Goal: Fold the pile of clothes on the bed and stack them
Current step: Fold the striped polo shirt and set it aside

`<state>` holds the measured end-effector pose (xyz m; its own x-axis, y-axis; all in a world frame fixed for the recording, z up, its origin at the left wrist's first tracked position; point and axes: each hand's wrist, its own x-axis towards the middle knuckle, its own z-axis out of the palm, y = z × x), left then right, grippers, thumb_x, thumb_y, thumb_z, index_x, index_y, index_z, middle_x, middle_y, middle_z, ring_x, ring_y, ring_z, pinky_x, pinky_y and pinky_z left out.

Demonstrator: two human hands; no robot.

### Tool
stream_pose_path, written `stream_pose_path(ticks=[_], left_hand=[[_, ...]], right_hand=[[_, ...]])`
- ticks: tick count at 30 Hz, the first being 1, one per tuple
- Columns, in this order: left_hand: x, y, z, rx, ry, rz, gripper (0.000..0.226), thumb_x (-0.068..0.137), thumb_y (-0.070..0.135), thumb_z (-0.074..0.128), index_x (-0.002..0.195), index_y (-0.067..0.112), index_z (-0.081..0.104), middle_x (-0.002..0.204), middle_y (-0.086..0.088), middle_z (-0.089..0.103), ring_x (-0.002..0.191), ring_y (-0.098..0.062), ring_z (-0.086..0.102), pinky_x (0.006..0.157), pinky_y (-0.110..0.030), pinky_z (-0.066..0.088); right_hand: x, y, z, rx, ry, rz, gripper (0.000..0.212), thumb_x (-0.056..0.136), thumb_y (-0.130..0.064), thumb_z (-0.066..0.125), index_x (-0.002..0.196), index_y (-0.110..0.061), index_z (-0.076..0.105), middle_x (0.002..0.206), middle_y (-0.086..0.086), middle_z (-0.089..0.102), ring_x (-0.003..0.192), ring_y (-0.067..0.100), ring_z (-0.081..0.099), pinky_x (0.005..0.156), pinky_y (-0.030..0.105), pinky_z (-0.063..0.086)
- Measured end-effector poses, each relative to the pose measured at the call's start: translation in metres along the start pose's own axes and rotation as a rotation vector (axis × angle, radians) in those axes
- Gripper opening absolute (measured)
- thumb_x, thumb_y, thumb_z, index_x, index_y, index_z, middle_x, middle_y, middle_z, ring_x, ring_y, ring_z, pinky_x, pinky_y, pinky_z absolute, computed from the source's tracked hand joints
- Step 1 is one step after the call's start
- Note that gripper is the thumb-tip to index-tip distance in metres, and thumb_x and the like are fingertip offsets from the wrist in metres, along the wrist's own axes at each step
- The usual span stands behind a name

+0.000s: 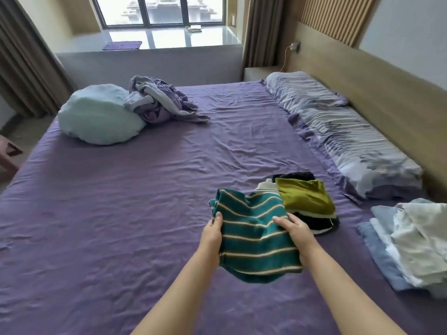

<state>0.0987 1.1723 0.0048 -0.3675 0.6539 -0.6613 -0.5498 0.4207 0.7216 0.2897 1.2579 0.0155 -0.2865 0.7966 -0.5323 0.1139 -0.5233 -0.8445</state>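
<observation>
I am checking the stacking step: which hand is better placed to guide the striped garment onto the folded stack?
Probably right: the right hand grips the striped garment beside the folded stack; the left hand holds the far edge.

Two hands, left hand [212,234] and right hand [294,229], hold a folded garment [254,240] above the bed [121,213]. Just behind it to the right sits a stack of folded clothes [304,201]. Further right lies a second pile [411,243]; pillows [343,131] line the headboard [377,76] on the right, and a cushion [96,114] with crumpled bedding [159,102] lies at the far left.
</observation>
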Motion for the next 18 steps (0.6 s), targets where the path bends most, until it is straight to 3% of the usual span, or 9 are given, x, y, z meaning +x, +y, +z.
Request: stream_pose_path(ticks=[4, 8, 18], left_hand=[[0.004, 0.019, 0.039, 0.043, -0.107, -0.049, 0.031, 0.098, 0.045, 0.045, 0.118, 0.022, 0.054, 0.110, -0.010, 0.066, 0.100, -0.031, 0.063, 0.089, -0.046, 0.052], [0.009, 0.031, 0.073, 0.045, -0.157, -0.084, 0.032, 0.098, 0.043, 0.046, 0.119, 0.021, 0.055, 0.111, -0.013, 0.066, 0.102, -0.033, 0.063, 0.095, -0.050, 0.049], [0.065, 0.034, 0.175, 0.080, -0.118, -0.079, 0.032, 0.099, 0.042, 0.045, 0.120, 0.019, 0.055, 0.109, -0.014, 0.067, 0.098, -0.033, 0.065, 0.087, -0.046, 0.053]], right_hand=[[-0.005, -0.034, -0.029, 0.020, 0.031, 0.000, 0.018, 0.085, -0.017, 0.061, 0.102, -0.014, 0.068, 0.093, 0.016, 0.072, 0.078, 0.030, 0.068, 0.066, 0.036, 0.055], [-0.002, -0.059, -0.058, 0.037, 0.082, -0.003, 0.012, 0.086, -0.017, 0.061, 0.097, -0.017, 0.068, 0.085, 0.012, 0.072, 0.071, 0.027, 0.068, 0.058, 0.032, 0.054], [0.085, -0.096, -0.144, 0.059, 0.039, 0.063, 0.016, 0.082, -0.019, 0.066, 0.098, -0.015, 0.068, 0.099, 0.021, 0.069, 0.088, 0.035, 0.065, 0.084, 0.050, 0.052]])
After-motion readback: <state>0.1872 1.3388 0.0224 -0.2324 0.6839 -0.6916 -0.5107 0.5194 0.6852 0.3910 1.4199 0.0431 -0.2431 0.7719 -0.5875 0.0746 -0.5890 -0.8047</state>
